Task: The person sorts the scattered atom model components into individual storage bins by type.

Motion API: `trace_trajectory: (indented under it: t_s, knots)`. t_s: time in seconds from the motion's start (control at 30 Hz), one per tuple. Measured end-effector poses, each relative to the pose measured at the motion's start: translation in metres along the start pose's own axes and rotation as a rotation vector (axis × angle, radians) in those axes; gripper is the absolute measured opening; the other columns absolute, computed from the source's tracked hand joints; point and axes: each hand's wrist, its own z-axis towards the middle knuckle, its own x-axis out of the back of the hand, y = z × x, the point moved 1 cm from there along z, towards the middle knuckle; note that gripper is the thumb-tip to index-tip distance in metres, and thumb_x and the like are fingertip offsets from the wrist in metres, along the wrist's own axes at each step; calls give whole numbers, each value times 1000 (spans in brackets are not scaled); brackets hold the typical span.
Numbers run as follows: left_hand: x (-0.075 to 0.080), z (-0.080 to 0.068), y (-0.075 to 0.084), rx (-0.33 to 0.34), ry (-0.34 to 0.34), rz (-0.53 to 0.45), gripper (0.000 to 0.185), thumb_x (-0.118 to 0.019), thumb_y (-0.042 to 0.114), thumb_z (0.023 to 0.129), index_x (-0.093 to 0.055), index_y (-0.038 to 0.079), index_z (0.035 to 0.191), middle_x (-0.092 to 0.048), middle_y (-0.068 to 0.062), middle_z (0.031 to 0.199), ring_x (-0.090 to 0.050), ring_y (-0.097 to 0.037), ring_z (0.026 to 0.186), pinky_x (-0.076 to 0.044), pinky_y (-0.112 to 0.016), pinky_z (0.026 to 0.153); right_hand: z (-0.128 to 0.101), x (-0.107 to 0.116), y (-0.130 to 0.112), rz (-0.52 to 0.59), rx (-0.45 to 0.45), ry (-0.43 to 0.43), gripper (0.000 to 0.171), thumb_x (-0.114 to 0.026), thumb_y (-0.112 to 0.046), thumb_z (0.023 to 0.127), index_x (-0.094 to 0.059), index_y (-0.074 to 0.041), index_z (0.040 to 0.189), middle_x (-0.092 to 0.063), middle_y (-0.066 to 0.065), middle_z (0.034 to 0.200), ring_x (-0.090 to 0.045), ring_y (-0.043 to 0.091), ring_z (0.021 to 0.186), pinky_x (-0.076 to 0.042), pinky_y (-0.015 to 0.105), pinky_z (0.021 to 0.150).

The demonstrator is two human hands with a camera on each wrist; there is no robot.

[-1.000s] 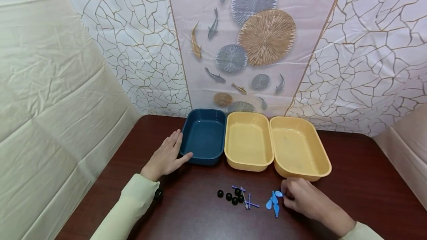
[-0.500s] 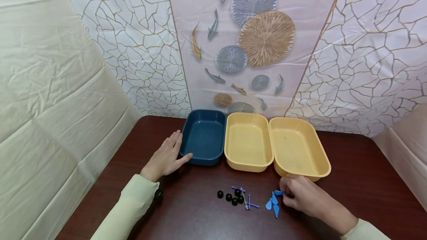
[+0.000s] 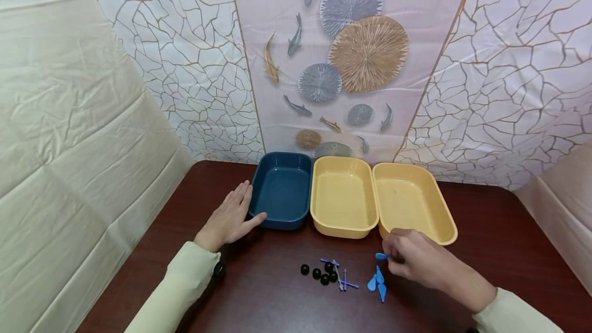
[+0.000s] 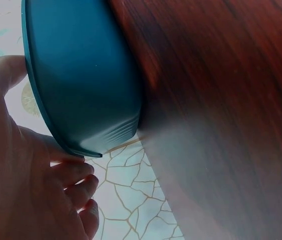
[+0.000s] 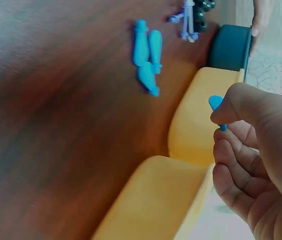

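Since 1 s ago the right hand (image 3: 418, 263) has lifted off the table (image 3: 499, 240) w/ one small blue piece (image 3: 382, 256), moving up toward the near edge of the right yellow tray (image 3: 443, 208); before, it sat lower, fingers down beside the blue cluster. Left hand (image 3: 228, 218) hasn't shifted.

Right hand now: thumb and forefinger pinch the blue piece, other fingers curled under. In the right wrist view the piece (image 5: 216, 107) pokes out from the fingertips, held above the table, just in front of the yellow trays, not touching either.

Three more blue pieces (image 3: 377, 281) lie on the table just below and to the left of the right hand, close together, apart from it. Further left of that hand: thin purple sticks (image 3: 341, 274), then a bunch of black beads (image 3: 319, 272), roughly midway btwn both hands.

Left hand: flat, fingers straight and relaxed, palm on the table, holding nothing. Thumb and finger edge touch the outer wall of the blue tray (image 3: 282, 189), which stands just right of it; left wrist view shows that wall (image 4: 80, 80) against the fingers. Middle yellow tray (image 3: 343, 199) stands btwn the blue tray and the right yellow one, sides touching.
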Motion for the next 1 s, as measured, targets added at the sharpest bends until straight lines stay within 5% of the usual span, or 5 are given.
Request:
trace_trajectory:
  t_s: [0.5,1.0]
  knots:
    - [0,0,0,-8,14,5,96,-49,62,104,-19,-5,166,-15,-23,177,-18,-41,164,-19,-58,133,56,30,-7,-13,-15,-109,25,-81,-4,80,-60,-19,77,-52,-9,74,-41,-3,67,-38,16,58]
    - [1,-1,0,-1,7,5,96,-49,62,104,-18,-4,166,-15,-22,177,-18,-40,165,-18,-57,134,118,21,-15,-44,14,-162,11,-80,-6,85,-69,-11,86,-64,-1,82,-51,4,69,-45,17,59]
